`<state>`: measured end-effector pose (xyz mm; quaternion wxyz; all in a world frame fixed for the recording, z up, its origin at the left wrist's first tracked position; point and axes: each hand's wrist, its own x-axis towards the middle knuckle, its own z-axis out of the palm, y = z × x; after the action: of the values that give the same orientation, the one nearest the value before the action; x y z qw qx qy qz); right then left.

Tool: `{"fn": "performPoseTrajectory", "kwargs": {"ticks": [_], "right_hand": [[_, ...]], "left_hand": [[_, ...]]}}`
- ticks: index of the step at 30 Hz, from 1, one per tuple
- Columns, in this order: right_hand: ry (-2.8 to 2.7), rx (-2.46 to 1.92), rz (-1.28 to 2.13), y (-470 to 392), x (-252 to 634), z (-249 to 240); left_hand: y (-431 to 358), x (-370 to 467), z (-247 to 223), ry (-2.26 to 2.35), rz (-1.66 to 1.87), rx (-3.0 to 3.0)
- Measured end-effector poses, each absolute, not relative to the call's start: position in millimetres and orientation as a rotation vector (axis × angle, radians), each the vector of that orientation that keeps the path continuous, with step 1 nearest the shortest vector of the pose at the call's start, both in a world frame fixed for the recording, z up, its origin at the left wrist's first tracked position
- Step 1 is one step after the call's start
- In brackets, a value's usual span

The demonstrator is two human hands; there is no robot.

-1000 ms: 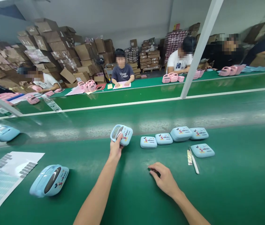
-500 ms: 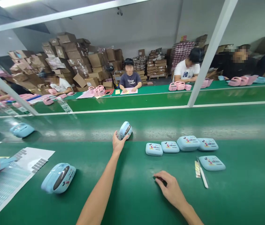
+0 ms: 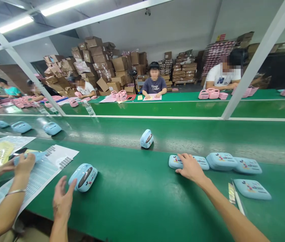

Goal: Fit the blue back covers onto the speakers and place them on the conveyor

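Observation:
My left hand (image 3: 63, 198), fingers apart and holding nothing, is beside a light blue rounded case (image 3: 88, 176) with a handle and a dark oval window. My right hand (image 3: 192, 169) spans the leftmost light blue cover (image 3: 174, 162), thumb at its near edge and fingers over its top. More covers with the same cartoon mouse print run rightward: one partly behind my hand, then a thicker piece (image 3: 221, 161) and another cover (image 3: 247, 165). A smaller-looking blue case (image 3: 146, 138) stands farther off on the shiny strip.
A single cover (image 3: 252, 189) lies at right beside a white pen-like tool (image 3: 238, 200) and a small label strip (image 3: 231, 193). At left, a co-worker's hands (image 3: 25, 164) hold a blue part above printed sheets (image 3: 66, 154). Metal posts (image 3: 260, 60) rise along the far bench.
My left hand has let go of the far blue case and come back left to the near one. My right hand has moved forward onto the covers. The view has swung left.

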<state>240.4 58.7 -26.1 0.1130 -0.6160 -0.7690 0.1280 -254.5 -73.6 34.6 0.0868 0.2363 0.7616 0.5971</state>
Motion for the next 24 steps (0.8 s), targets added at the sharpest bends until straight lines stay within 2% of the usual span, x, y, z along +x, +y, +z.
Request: {"fn": "performPoseTrajectory", "kwargs": {"ticks": [2,6,10,17,24], "right_hand": [[-2.299,-1.824,0.395,66.8,237.5,-20.8],[-2.321,-1.841,0.422,70.4,234.3,-14.5],[-2.325,-1.856,0.451,69.8,233.3,-9.0],[-2.271,-1.880,0.574,63.6,237.5,-8.6],[-2.331,-1.826,0.563,52.3,244.6,-3.5]], "left_hand": [[-68.7,-260.2,27.2,2.201,1.675,0.653],[-57.9,-252.4,12.0,2.146,1.828,0.459],[-50.2,-217.4,2.0,1.749,1.830,0.236],[-34.5,-118.7,-36.4,0.897,1.416,-0.013],[-20.7,-55.5,-66.6,0.350,1.082,0.139]]}}
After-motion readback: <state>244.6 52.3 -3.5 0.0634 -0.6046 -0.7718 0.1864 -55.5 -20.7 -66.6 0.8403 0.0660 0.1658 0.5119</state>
